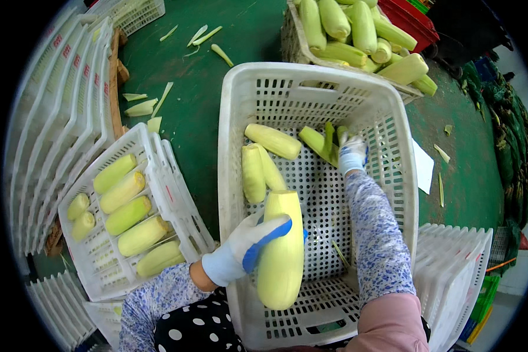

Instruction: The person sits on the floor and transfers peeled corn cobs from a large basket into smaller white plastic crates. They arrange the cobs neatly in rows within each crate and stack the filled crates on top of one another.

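And there was the left grip (239, 248), gloved in white with blue over the fingers, wrapped firmly about a large pale-green gourd (283, 264)! The thumb crossed its upper face, a blue fingertip peeped out on the far right side, and the palm pressed in from the left, closed just as far as that thick body allowed. The gourd lay squarely within that hold, its trimmed end pointing away from the person, its rounded end toward the body, over the near left part of a big white crate (231, 117).

Over to the right grip (353, 154), and what a reach! It was deep in the same crate, near the far right, fingers down at some green strips (321, 145). One strip stood right at the fingertips; how tightly they were bent, or whether they had hold of it, you could not tell from above. The held gourd was well apart from this hand, nearer the person and to the left.

Beyond the held gourd, three smaller gourds (273, 141) rested on the crate's perforated bottom, two of them side by side. Off to the left, a tilted white tray (102, 280) carried more, and at the far side another crate (293, 41) was heaped high with them!
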{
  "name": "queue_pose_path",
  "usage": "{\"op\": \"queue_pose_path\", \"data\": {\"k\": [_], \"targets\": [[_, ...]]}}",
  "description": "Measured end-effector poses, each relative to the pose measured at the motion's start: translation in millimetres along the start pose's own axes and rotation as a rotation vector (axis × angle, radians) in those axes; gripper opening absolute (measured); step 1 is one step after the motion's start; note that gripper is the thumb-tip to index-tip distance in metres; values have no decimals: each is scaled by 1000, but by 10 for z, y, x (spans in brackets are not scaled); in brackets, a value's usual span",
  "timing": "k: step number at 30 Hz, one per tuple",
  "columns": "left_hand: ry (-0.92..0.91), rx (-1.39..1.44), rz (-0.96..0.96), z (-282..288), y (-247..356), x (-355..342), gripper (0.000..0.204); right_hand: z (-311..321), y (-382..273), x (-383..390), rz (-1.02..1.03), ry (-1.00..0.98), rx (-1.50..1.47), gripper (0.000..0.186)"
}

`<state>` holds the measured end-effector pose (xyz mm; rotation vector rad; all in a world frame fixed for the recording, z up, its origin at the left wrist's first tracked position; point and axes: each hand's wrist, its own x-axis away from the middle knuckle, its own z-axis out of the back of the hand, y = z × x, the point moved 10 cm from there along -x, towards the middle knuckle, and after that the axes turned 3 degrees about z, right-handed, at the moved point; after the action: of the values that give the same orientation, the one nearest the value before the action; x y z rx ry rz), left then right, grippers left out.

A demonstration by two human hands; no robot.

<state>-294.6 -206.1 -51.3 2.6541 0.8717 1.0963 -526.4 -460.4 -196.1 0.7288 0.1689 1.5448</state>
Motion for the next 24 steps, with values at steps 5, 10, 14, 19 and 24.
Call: {"op": "queue_pose_path", "data": {"k": [5,10,14,19,24], "targets": [[-69,-115,-142,16,15,12,46,13,93,693,-59,-181,-1884,58],[-180,174,-321,98,338,330,51,669,-705,2031,698,-532,-2889,57],[-118,278,-714,375,942,1376,64,1095,-1169,2752,650,-764,-2764,73],[269,554,-1239,1844,467,3067,57,1132,-1398,3084,491,-659,-2692,57],[766,869,-1474,3311,-1325,4792,56,1044,-1284,3318,456,-531,-2631,60]]}}
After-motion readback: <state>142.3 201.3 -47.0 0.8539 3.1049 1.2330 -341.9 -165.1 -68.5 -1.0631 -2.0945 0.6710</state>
